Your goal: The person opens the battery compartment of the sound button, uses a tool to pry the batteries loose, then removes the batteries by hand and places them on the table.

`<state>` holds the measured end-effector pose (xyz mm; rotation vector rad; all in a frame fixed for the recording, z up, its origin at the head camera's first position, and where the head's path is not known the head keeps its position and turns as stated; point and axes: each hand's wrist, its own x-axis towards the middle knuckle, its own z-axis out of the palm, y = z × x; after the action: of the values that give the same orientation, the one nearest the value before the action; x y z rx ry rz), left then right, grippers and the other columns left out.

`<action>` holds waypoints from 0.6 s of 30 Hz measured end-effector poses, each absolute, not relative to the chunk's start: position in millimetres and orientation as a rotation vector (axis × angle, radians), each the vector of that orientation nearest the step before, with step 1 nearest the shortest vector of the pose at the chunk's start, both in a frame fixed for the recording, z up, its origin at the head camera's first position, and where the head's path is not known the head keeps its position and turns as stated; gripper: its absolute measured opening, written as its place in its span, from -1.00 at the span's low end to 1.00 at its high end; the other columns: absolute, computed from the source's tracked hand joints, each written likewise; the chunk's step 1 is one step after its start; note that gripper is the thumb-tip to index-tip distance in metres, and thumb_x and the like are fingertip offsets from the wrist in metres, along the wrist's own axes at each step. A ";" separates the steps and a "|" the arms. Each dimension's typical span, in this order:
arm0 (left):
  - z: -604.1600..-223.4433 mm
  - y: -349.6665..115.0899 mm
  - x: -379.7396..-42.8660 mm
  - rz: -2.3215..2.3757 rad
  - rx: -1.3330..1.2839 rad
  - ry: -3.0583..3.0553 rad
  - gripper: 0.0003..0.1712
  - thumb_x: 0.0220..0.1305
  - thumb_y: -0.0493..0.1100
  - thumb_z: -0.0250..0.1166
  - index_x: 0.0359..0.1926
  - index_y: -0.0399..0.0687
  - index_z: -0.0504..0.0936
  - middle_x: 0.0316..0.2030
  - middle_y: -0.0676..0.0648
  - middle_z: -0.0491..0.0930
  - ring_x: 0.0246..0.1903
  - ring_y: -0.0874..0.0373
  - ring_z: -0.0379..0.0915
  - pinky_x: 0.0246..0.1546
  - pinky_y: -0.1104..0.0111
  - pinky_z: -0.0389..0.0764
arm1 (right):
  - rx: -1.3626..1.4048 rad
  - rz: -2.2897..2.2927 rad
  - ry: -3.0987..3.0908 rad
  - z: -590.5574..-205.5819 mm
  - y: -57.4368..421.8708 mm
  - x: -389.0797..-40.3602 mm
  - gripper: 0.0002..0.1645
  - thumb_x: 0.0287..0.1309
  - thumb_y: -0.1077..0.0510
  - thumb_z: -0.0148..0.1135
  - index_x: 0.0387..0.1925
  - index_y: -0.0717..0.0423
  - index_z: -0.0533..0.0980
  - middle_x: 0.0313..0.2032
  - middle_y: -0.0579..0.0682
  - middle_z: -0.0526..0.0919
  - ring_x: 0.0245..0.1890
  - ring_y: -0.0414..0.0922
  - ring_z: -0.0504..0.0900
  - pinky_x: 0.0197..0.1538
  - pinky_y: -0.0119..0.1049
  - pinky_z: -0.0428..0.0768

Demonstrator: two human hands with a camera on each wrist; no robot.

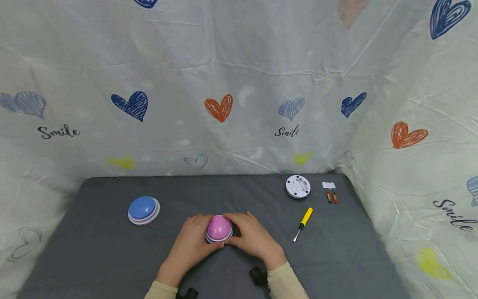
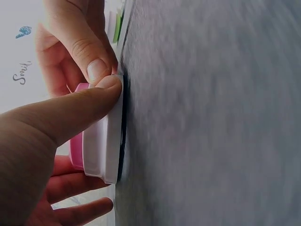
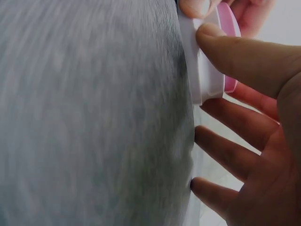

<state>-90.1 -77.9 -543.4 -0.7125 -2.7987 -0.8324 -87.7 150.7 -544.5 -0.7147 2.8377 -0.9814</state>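
Note:
A push button with a pink dome (image 1: 219, 227) and a white round base (image 2: 113, 141) sits low at the table surface between both hands. My left hand (image 1: 191, 241) grips its left side, thumb along the front of the white rim and fingers curving behind. From the other side my right hand (image 1: 254, 237) holds it, thumb on the rim close to the left thumb. In the right wrist view, the pink dome (image 3: 230, 47) faces away from the table, and the lower fingers (image 3: 230, 150) of the right hand spread out with tips at the table.
A blue push button (image 1: 142, 209) stands to the left. At the back right lies a white round base (image 1: 298, 186) showing its battery slot, near a small white cover (image 1: 328, 185) and two batteries (image 1: 332, 197). A yellow-handled screwdriver (image 1: 306, 216) rests right of the hands.

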 end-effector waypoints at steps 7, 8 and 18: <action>-548.2 -75.4 -85.2 -0.873 -0.691 -2.823 -0.08 -0.10 0.07 0.85 0.23 -0.24 0.69 0.06 -0.18 0.73 0.20 -0.23 0.60 0.40 -0.23 0.46 | -0.712 -1.027 2.806 -548.5 157.9 -83.9 -0.16 0.27 -0.06 0.63 0.52 -0.06 0.52 0.39 -0.15 0.62 0.47 -0.21 0.50 0.63 0.27 0.22; -548.2 -75.7 -84.8 -0.877 -0.691 -2.824 -0.09 -0.10 0.07 0.85 0.23 -0.24 0.69 0.07 -0.18 0.73 0.20 -0.23 0.60 0.40 -0.22 0.46 | -0.712 -1.034 2.802 -549.0 158.1 -83.6 -0.16 0.28 -0.06 0.63 0.52 -0.06 0.52 0.40 -0.15 0.62 0.47 -0.21 0.50 0.63 0.27 0.22; -549.9 -78.8 -85.6 -0.901 -0.689 -2.842 -0.06 -0.05 0.08 0.83 0.30 -0.24 0.67 0.16 -0.21 0.71 0.30 -0.31 0.55 0.46 -0.40 0.33 | -0.754 -1.054 2.787 -548.7 160.2 -86.1 -0.17 0.29 -0.02 0.62 0.51 -0.01 0.51 0.37 -0.11 0.64 0.44 -0.20 0.52 0.64 0.28 0.19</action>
<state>-85.6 -78.8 -549.9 -0.6888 -2.8417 -0.9012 -86.1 160.2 -548.7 -0.7539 2.7873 -1.0542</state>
